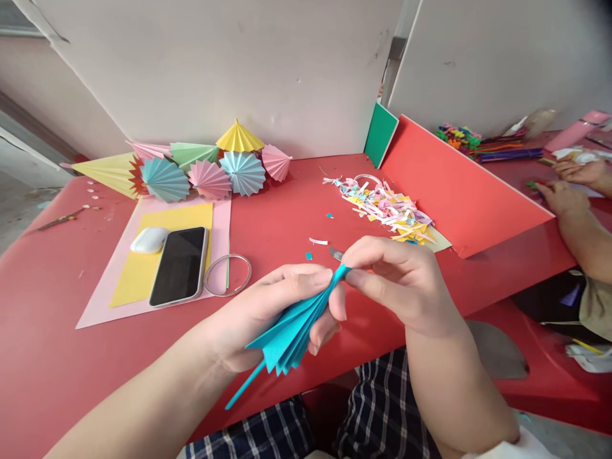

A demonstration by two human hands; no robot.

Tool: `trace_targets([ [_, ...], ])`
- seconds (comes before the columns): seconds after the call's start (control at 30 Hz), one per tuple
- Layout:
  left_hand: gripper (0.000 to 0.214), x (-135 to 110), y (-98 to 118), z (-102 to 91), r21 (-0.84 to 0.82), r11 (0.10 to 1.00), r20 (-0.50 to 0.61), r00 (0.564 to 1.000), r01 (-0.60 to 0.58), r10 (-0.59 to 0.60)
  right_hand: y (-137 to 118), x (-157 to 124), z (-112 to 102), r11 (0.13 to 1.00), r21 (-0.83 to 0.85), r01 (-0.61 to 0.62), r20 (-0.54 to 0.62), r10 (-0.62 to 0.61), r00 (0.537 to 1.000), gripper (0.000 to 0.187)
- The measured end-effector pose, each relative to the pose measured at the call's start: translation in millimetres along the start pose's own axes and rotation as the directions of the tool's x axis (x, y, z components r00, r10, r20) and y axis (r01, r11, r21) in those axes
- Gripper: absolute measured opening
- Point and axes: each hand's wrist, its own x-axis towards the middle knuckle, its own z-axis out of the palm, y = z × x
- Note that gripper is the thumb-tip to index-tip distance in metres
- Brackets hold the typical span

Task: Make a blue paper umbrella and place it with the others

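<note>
A folded teal paper umbrella (291, 331) is gripped in my left hand (287, 293), its pleats bunched and its thin stick pointing down to the left. At the umbrella's narrow tip, my right hand (401, 280) pinches with thumb and forefinger. A small grey metal piece (336, 253) pokes out beside the right fingers; its kind is not clear. Little teal scraps (308, 256) and a white paper strip (318, 241) lie on the red table (287, 223) just beyond my hands.
Finished pleated paper umbrellas (240, 137) line the back left. A phone (179, 264), a white earbud case (149, 240) and a bangle (227, 275) lie at left. Paper shreds (387, 207) sit before a red board (468, 191). Another person's hands (568, 194) are at far right.
</note>
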Motion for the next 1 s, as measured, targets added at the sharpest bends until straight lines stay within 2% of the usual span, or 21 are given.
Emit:
trace_targets([
  [0.13, 0.031, 2.3, -5.3, 1.6, -0.074, 0.997, -0.015, 1.000, -0.023, 0.022, -4.0, -0.2, -2.6, 0.999, -0.051, 0.017, 0.013, -0.017, 1.000, 0.004],
  [0.4, 0.032, 1.9, -2.6, 1.5, 0.056, 0.998, -0.077, 0.997, -0.019, 0.024, -15.9, -2.6, 0.6, 0.994, -0.107, 0.017, 0.033, -0.014, 0.999, 0.008],
  [0.5, 0.032, 0.6, -2.6, 3.7, 0.130, 0.991, -0.131, 0.990, -0.037, 0.054, -14.5, -4.0, 3.3, 0.988, -0.138, 0.067, -0.006, -0.068, 0.998, 0.008],
  [0.7, 0.033, -1.7, -1.0, 7.6, 0.322, 0.945, -0.223, 0.967, -0.050, 0.127, -16.3, -9.7, 7.0, 0.940, -0.327, 0.098, -0.055, -0.123, 0.991, 0.010],
  [1.0, 0.034, -3.8, -0.2, 10.8, 0.621, 0.782, -0.288, 0.913, -0.051, 0.288, -26.2, -7.6, 6.6, 0.942, -0.336, -0.012, -0.035, 0.000, 0.999, 0.010],
])
